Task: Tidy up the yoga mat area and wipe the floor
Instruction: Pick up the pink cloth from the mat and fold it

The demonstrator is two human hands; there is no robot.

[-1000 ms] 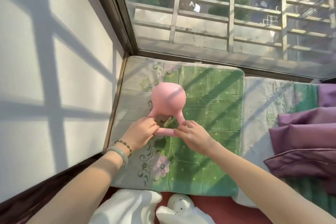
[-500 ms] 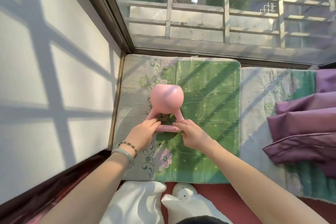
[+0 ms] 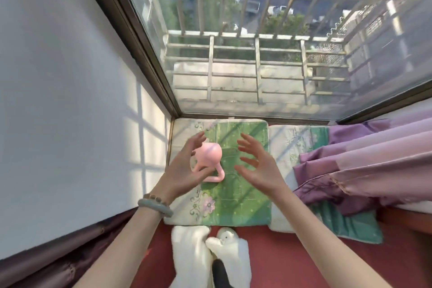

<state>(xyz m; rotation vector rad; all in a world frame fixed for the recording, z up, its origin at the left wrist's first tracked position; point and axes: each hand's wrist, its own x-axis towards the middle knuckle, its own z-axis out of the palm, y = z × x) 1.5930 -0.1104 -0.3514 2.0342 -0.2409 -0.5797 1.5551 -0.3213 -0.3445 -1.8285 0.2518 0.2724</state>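
Nearest the camera, two forearms reach forward over a red floor (image 3: 304,262), where two white fluffy slippers (image 3: 194,255) sit side by side just short of the cushions. The left wrist carries two bracelets: one pale green bangle (image 3: 154,207) and one string of brown beads (image 3: 157,199) just beyond it.

The left hand (image 3: 184,168) is raised with its palm turned inward, fingers spread wide and curved, holding nothing; it overlaps the near left side of a pink kettlebell (image 3: 209,156) in this view, and whether it touches it cannot be told. The right hand (image 3: 259,166) mirrors it, palm facing left, fingers fanned open and empty, clear of the kettlebell on its right.

The one kettlebell rests on the left of two cushions, a green floral cushion (image 3: 243,196), its handle loop toward the person. The second cushion (image 3: 294,145) lies touching it on the right, partly under a purple curtain (image 3: 364,166).

Beyond the cushions stands the window (image 3: 257,30), with a white railing outside, and a white wall (image 3: 58,100) on the left
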